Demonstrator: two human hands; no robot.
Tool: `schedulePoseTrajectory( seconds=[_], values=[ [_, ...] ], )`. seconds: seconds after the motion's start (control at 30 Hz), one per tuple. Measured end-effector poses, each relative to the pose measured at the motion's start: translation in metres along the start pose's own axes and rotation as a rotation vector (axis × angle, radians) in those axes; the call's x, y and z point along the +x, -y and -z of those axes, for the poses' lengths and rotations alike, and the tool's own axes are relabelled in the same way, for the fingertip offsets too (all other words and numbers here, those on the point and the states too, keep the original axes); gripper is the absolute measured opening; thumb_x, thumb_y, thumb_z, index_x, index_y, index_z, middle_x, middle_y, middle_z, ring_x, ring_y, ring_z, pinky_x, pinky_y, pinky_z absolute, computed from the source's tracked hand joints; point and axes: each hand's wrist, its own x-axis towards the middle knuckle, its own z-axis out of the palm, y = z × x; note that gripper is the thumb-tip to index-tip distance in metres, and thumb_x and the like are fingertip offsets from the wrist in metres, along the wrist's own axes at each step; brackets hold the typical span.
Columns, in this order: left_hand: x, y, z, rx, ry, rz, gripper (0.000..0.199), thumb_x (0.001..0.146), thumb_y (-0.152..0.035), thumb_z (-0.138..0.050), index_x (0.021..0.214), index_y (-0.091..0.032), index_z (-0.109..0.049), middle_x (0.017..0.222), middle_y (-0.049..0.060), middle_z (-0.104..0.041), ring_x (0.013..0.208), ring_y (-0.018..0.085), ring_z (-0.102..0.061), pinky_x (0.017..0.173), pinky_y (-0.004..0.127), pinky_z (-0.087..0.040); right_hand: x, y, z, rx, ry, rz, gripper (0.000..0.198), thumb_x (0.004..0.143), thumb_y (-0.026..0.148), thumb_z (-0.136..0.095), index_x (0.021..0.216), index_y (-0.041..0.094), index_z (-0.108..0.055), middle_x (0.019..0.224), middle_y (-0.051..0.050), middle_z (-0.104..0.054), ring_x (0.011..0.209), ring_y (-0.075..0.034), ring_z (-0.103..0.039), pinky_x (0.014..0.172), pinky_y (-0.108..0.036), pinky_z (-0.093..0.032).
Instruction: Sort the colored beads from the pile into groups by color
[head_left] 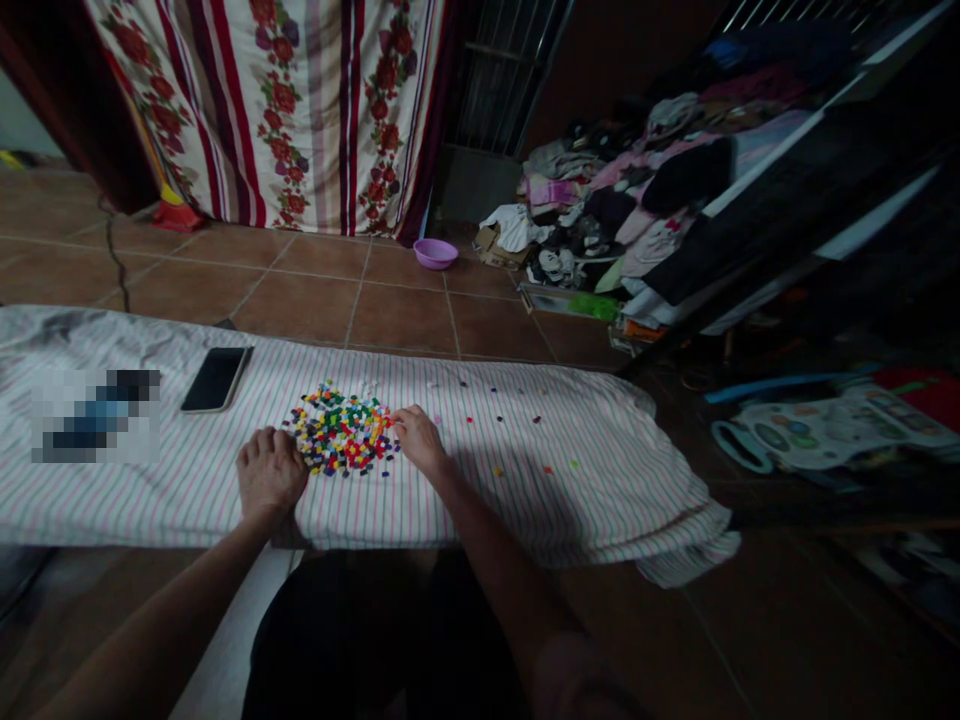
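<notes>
A heap of tiny coloured pieces, like small beads or bricks (pixel 345 430), lies on a striped cloth (pixel 600 500). My left hand (pixel 271 468) rests palm down on the cloth at the heap's left edge, its fingers lying flat beside the pieces. At the right edge of the heap, my right hand (pixel 418 438) has thumb and fingertips pinched together near some orange pieces; whatever is between them is too small to make out. Right of this hand, single pieces lie apart, among them a red piece (pixel 469 420), a yellow piece (pixel 498 471) and an orange piece (pixel 547 469).
A phone (pixel 217 380) lies on the cloth left of the heap, with a blurred-out patch (pixel 96 416) farther left. Beyond are a tiled floor (pixel 397 315), a purple basin (pixel 435 254), a flowered curtain (pixel 315 110) and piled clothes (pixel 615 200). A child's plastic item (pixel 810 430) stands at right.
</notes>
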Motion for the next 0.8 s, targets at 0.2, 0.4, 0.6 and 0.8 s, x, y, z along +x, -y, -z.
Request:
schedulePoseTrajectory(
  seconds=[0.2, 0.4, 0.6, 0.8],
  values=[
    [0.000, -0.001, 0.001, -0.011, 0.009, 0.009, 0.031, 0.090, -0.029, -0.033, 0.105, -0.014, -0.057, 0.111, 0.016, -0.056, 0.111, 0.029, -0.046, 0.093, 0.044, -0.034, -0.002, -0.002, -0.002, -0.036, -0.002, 0.018, 0.021, 0.094, 0.017, -0.050, 0.104, 0.022, -0.067, 0.101, -0.005, -0.064, 0.096, -0.017, -0.059, 0.083, -0.025, -0.045],
    [0.001, -0.002, 0.004, -0.007, 0.022, 0.012, 0.029, 0.090, -0.029, -0.034, 0.103, -0.016, -0.056, 0.112, 0.015, -0.057, 0.113, 0.029, -0.047, 0.093, 0.043, -0.034, -0.004, -0.002, -0.001, -0.038, 0.006, 0.036, 0.019, 0.095, 0.018, -0.051, 0.105, 0.023, -0.066, 0.104, -0.005, -0.066, 0.097, -0.016, -0.061, 0.086, -0.026, -0.045],
    [0.000, -0.003, 0.004, -0.015, 0.010, 0.007, 0.031, 0.091, -0.030, -0.030, 0.102, -0.015, -0.055, 0.112, 0.016, -0.056, 0.115, 0.029, -0.046, 0.093, 0.043, -0.034, -0.006, -0.002, -0.001, -0.001, -0.035, 0.064, 0.020, 0.094, 0.018, -0.051, 0.107, 0.023, -0.067, 0.105, -0.005, -0.066, 0.097, -0.016, -0.062, 0.088, -0.025, -0.046],
    [-0.001, -0.002, 0.003, 0.009, -0.011, 0.001, 0.034, 0.091, -0.031, -0.028, 0.103, -0.014, -0.055, 0.112, 0.016, -0.057, 0.112, 0.029, -0.047, 0.093, 0.042, -0.034, -0.011, -0.012, 0.005, 0.076, -0.151, 0.026, 0.019, 0.095, 0.023, -0.051, 0.102, 0.023, -0.069, 0.102, -0.005, -0.066, 0.096, -0.017, -0.062, 0.087, -0.025, -0.046]
  ],
)
